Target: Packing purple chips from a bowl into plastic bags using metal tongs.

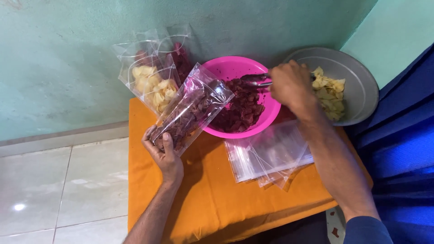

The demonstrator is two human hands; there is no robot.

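Over the pink bowl [266, 110], right hand [291, 86] grips tongs [255, 80]; left hand [165, 151] grips chip bag [192, 108].

Home snack-packing corner: tiled floor [68, 180], painted wall [68, 68], cloth-covered low table [212, 199], chip bowls.

Your single head camera looks steeply down from close above the pink bowl [242, 97], facing the green wall [68, 54] beyond it.
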